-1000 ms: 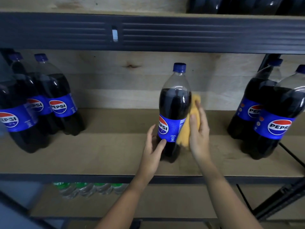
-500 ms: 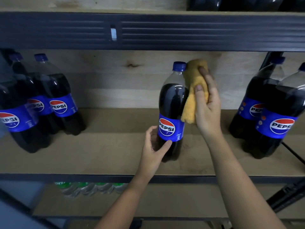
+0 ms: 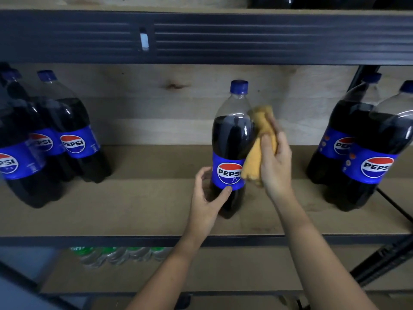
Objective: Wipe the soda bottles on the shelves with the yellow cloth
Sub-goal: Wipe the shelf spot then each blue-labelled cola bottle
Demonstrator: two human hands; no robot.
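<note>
Six cola bottles in plain view on the middle shelf (image 3: 138,211): three at left (image 3: 73,130), one in the centre (image 3: 231,148), two at right (image 3: 377,153), one yellow cloth (image 3: 257,157), two hands, left (image 3: 206,198) and right (image 3: 277,162), several green-capped bottles (image 3: 118,255) below, too blurred to count

Both hands (image 3: 207,198) (image 3: 276,162) curled, gripping

Right hand (image 3: 276,162) with cloth (image 3: 259,151) is down from the cap level of 0.5 s ago, now against the bottle (image 3: 231,139) shoulder and right side, above the label. Versus 1 s ago the bottle is rotated: logo now faces front.
</note>
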